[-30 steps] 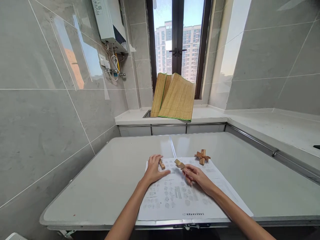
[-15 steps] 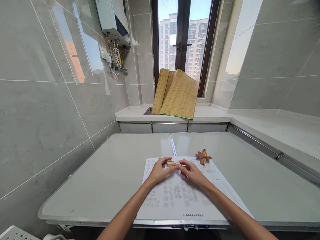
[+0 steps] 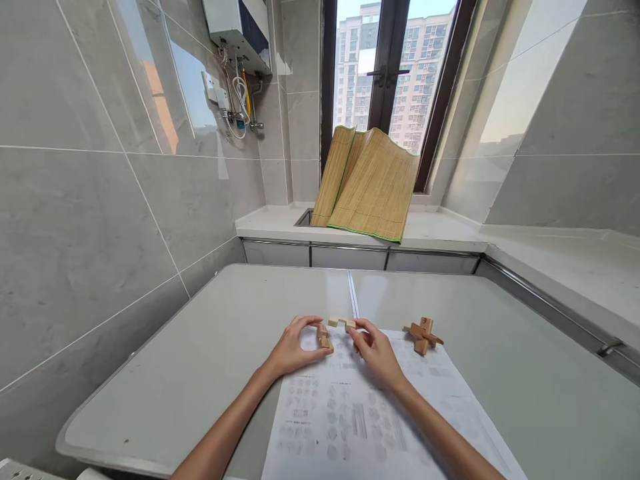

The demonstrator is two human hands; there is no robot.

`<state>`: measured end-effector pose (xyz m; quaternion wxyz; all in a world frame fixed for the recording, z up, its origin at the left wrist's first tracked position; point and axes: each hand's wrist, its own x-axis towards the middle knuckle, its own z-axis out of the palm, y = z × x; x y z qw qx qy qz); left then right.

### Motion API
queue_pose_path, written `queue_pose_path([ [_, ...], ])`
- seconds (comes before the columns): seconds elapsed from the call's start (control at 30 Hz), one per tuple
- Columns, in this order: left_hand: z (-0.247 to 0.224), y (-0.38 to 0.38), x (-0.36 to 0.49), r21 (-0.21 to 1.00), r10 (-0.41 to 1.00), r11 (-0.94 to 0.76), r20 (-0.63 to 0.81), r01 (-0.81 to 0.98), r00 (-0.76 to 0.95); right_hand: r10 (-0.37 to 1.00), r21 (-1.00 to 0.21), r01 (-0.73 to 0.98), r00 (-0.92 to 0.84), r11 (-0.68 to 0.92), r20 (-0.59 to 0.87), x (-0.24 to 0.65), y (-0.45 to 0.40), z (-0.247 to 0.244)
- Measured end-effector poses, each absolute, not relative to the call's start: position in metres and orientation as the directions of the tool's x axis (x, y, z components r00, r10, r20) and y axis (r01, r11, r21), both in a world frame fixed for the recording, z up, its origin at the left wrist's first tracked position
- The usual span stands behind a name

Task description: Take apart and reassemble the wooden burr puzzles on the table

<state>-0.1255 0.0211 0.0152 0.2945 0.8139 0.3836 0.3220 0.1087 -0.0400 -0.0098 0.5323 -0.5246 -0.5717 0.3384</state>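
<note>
My left hand [image 3: 295, 345] has its thumb and fingers closed around the two ends of a brown notched wooden piece [image 3: 324, 337], near the top left of a printed paper sheet [image 3: 345, 413]. Just to the right, my right hand [image 3: 373, 348] pinches the right end of a pale notched wooden stick [image 3: 335, 321], which points left. The two pieces are close to each other; whether they touch I cannot tell. Farther right, an interlocked cross-shaped wooden puzzle [image 3: 423, 335] rests at the sheet's upper right edge.
The sheet lies on a pale folding table [image 3: 165, 387] with a centre seam. Behind it a white ledge [image 3: 435, 227] holds a folded bamboo mat [image 3: 375, 187] by the window. A water heater [image 3: 239, 33] hangs on the tiled left wall.
My left hand has moved left and now grips the brown piece instead of the pale stick. My right hand keeps the pale stick. The whole view has shifted slightly.
</note>
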Motion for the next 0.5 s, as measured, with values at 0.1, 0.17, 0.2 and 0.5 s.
queue_pose_path([
  [0.1, 0.013, 0.030, -0.140, 0.704, 0.835, -0.520, 0.301, 0.484, 0.460, 0.936, -0.858, 0.459, 0.138, 0.229, 0.323, 0.111, -0.034, -0.020],
  [0.17, 0.012, 0.034, -0.147, 0.693, 0.844, -0.510, 0.290, 0.509, 0.451, 0.920, -0.791, 0.562, 0.124, 0.243, 0.371, 0.111, -0.032, -0.029],
  [0.2, 0.011, 0.036, -0.149, 0.690, 0.847, -0.505, 0.282, 0.519, 0.450, 0.915, -0.758, 0.603, 0.111, 0.248, 0.388, 0.111, -0.032, -0.032],
  [0.5, -0.002, 0.040, -0.143, 0.665, 0.832, -0.523, 0.263, 0.533, 0.488, 0.868, -0.530, 0.795, 0.008, 0.295, 0.496, 0.109, -0.035, -0.042],
])
